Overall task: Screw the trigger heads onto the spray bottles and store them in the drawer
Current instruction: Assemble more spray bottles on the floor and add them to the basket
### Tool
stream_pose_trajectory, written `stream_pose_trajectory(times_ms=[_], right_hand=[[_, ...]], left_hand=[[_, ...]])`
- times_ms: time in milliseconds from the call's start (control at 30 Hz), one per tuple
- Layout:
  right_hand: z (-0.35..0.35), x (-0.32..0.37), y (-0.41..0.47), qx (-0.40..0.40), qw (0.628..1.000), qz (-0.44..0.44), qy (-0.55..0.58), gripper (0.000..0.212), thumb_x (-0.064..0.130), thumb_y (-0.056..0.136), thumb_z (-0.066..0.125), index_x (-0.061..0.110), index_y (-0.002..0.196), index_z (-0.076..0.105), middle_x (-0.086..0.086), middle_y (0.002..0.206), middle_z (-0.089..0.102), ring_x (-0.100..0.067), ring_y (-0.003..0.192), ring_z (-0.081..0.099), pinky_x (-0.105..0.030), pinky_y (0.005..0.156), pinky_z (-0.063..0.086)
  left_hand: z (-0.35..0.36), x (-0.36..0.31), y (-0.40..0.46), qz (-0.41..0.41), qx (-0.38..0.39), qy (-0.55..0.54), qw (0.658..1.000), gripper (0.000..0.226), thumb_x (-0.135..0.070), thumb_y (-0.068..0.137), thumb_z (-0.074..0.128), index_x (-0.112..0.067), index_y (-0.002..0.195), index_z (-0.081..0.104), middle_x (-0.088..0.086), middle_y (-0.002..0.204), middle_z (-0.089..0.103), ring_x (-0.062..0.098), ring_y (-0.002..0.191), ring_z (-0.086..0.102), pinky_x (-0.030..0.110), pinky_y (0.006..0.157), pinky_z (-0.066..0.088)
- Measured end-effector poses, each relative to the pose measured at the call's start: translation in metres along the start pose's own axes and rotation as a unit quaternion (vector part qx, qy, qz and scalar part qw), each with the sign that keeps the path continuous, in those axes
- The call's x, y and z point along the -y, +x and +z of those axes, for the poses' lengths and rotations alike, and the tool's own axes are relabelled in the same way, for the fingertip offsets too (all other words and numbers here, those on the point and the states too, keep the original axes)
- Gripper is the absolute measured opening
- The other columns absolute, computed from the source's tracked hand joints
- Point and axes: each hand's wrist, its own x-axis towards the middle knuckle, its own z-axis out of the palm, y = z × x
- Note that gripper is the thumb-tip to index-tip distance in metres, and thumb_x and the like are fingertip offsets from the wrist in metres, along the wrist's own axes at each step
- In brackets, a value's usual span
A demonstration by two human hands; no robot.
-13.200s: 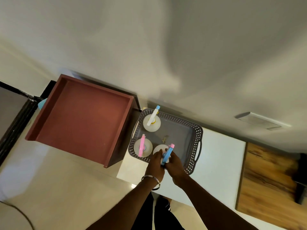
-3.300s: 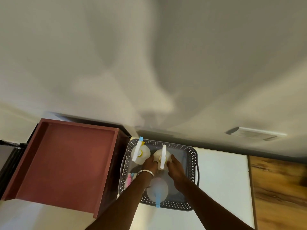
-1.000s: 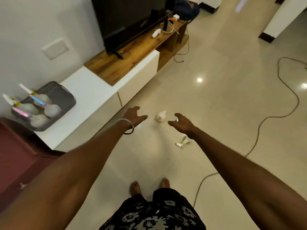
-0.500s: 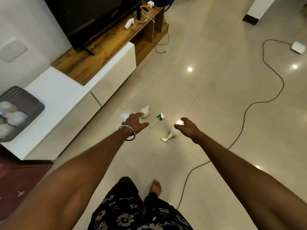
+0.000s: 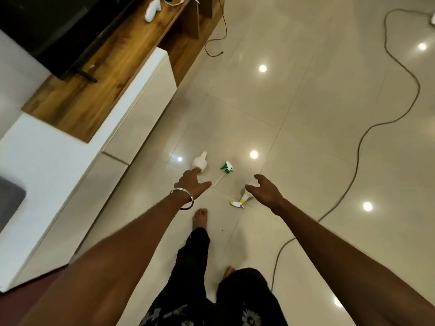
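Observation:
On the tiled floor lies a white spray bottle (image 5: pixel 200 162) without a head. Beside it to the right lies a green and white trigger head (image 5: pixel 226 167) with its thin dip tube. Nearer to me lies a second bottle with a yellow and white trigger head (image 5: pixel 240 201). My left hand (image 5: pixel 193 183), with a metal bangle on the wrist, reaches out with relaxed fingers, its fingertips at the white bottle's base. My right hand (image 5: pixel 266 190) hovers with loosely spread fingers just above the yellow-headed bottle. Neither hand holds anything.
A low white and wood TV unit (image 5: pixel 77 128) with a television (image 5: pixel 47 31) runs along the left. The corner of a grey basket (image 5: pixel 10 198) sits on its white top. A cable (image 5: pixel 357 161) snakes over the floor on the right. My bare feet stand below the bottles.
I have stepped closer to the things on the floor. Both hands have reached further down toward them. The basket has slid almost out of view at the left.

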Motion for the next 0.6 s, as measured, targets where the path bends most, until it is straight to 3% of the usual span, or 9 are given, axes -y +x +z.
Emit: stream_pose_trajectory(times_ms=[200, 533, 600], right_hand=[[0.014, -0.044, 0.097, -0.006, 0.998, 0.058, 0.024, 0.066, 0.035, 0.093, 0.059, 0.015, 0.15, 0.034, -0.01, 0.152, 0.041, -0.027, 0.137, 0.042, -0.036, 0.109, 0.036], [0.072, -0.212, 0.301, -0.042, 0.989, 0.128, 0.064, 0.067, 0.031, 0.092, 0.062, 0.012, 0.15, 0.034, -0.012, 0.151, 0.042, -0.028, 0.137, 0.042, -0.037, 0.109, 0.037], [0.088, -0.246, 0.334, -0.055, 0.986, 0.138, 0.078, 0.068, 0.03, 0.09, 0.064, 0.013, 0.148, 0.035, -0.011, 0.148, 0.045, -0.029, 0.134, 0.044, -0.033, 0.103, 0.039]], left_hand=[[0.06, 0.001, 0.105, -0.029, 0.063, -0.006, 0.998, 0.07, -0.045, 0.081, 0.065, -0.019, 0.141, 0.039, 0.01, 0.147, 0.039, 0.027, 0.134, 0.041, 0.042, 0.111, 0.034], [0.253, 0.056, 0.289, -0.047, 0.121, -0.027, 0.991, 0.063, -0.04, 0.083, 0.065, -0.022, 0.138, 0.042, 0.007, 0.143, 0.043, 0.021, 0.132, 0.043, 0.03, 0.106, 0.033], [0.289, 0.067, 0.322, -0.042, 0.128, -0.034, 0.99, 0.059, -0.036, 0.084, 0.065, -0.024, 0.137, 0.043, 0.006, 0.141, 0.046, 0.022, 0.128, 0.046, 0.029, 0.103, 0.035]])
